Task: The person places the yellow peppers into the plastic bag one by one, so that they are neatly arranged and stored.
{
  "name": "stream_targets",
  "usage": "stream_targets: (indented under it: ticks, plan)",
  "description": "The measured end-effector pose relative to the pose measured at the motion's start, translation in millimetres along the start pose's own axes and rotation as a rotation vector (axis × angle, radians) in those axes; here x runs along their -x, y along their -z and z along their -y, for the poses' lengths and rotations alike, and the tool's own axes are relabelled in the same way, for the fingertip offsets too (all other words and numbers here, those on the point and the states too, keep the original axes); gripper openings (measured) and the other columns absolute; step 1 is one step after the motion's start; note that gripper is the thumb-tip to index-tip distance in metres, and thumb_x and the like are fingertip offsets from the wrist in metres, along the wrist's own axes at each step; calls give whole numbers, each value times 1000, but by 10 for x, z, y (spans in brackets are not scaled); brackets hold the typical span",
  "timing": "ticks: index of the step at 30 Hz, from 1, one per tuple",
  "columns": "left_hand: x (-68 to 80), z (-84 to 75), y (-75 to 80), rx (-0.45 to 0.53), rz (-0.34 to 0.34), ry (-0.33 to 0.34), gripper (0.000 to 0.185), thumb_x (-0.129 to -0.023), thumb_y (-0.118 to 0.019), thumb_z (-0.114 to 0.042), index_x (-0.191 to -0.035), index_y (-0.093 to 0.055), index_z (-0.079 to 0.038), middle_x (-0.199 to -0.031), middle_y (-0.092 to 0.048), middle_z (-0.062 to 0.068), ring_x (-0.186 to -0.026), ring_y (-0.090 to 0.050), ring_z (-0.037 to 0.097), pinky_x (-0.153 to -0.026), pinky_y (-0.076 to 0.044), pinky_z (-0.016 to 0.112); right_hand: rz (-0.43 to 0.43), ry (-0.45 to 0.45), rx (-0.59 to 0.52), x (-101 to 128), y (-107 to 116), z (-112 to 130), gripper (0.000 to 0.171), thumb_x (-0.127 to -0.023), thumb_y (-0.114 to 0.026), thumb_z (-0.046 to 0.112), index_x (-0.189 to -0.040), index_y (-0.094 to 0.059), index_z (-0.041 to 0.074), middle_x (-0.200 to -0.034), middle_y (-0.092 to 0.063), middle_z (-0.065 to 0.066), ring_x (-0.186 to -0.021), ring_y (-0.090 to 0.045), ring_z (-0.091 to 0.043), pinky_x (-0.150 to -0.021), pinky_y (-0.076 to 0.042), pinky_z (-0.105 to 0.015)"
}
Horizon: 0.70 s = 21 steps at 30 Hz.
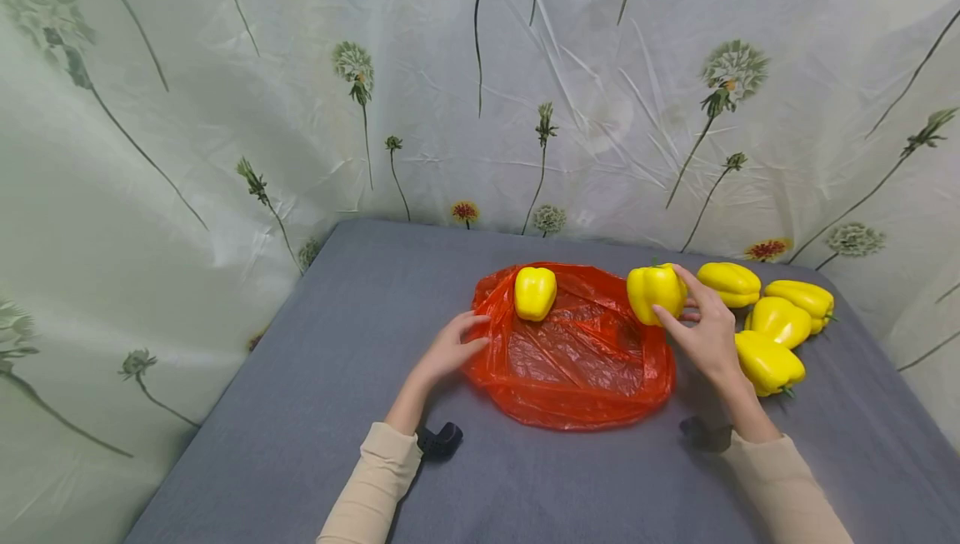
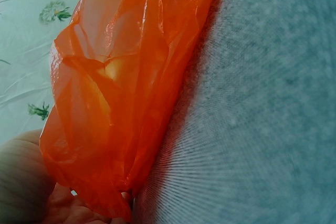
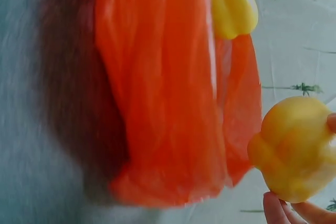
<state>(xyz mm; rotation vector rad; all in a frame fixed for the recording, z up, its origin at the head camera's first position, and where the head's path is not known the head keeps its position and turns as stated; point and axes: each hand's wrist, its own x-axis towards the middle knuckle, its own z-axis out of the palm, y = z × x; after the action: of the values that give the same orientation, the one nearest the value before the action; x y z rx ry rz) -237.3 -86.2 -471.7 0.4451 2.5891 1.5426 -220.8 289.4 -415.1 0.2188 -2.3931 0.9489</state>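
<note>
Holding a yellow bell pepper (image 1: 649, 294) between thumb and fingers, the right hand (image 1: 707, 334) is at the right rim of the red plastic bag (image 1: 577, 409), which lies open on the grey worktop (image 1: 570, 486); whether pepper and film touch is hard to tell. The left hand (image 1: 448, 348), well apart from the right, has its fingers against the bag's left side; the views do not settle whether they pinch the film. Another pepper (image 1: 535, 294) sits toward the bag's back left, and four loose peppers (image 1: 778, 323) lie clustered beside the right hand. To do this well, the held pepper should probably clear the thin rim before being lowered, since the film looks likely to drag or crumple. The bare patch of bag to the right of the pepper inside seems the best landing spot. Light, steady support at the left side would help the mouth stay wide, and a low release should beat a drop.
</note>
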Motion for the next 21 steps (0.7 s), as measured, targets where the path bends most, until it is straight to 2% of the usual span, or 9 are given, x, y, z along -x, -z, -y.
stream_targets:
  ticks: [4, 8, 11, 14, 19, 21]
  plan:
    - [-8, 11, 3, -3, 4, 6, 42, -90, -59, -19, -129, -55, -5, -144, -42, 20, -135, -38, 38, -111, -31, 55, 30, -54, -43, 5, -55, 58, 63, -81, -72, 16, -139, -46, 17, -121, -58, -23, -80, -49, 19, -67, -42, 3]
    - [-18, 11, 12, 1, 6, 3, 42, -90, -59, -18, -130, -54, -6, -144, -43, 19, -135, -38, 38, -111, -32, 55, 80, -112, -79, 16, -114, 110, 61, -85, -68, 19, -141, -42, 18, -123, -58, -24, -86, -66, -15, -71, -53, -10]
    - [-21, 7, 19, -1, 6, -6, 42, -90, -58, -18, -130, -54, -5, -143, -43, 20, -134, -39, 38, -110, -32, 55, 119, -142, -96, 34, -163, 156, 61, -88, -64, 21, -143, -38, 18, -125, -57, -27, -93, -65, -38, -75, -58, -29]
    - [-13, -3, 25, -4, 8, -2, 42, -90, -59, -18, -130, -54, -5, -143, -43, 20, -134, -39, 38, -110, -32, 55, 151, -163, -99, 58, -209, 207, 62, -89, -63, 24, -144, -35, 18, -126, -56, -27, -95, -65, -39, -77, -58, -37]
    - [8, -6, 15, -13, 15, 11, 42, -90, -59, -18, -130, -54, -6, -144, -43, 19, -135, -39, 37, -110, -32, 54, 198, -193, -108, 97, -274, 275, 62, -90, -61, 28, -144, -32, 18, -129, -55, -24, -97, -64, -35, -77, -57, -24]
    - [12, 2, 5, -7, 13, 14, 42, -90, -59, -18, -130, -54, -6, -144, -43, 18, -134, -39, 36, -110, -32, 54, 223, -203, -129, 108, -300, 289, 62, -90, -61, 28, -144, -31, 18, -130, -54, -24, -98, -63, -35, -78, -58, -29]
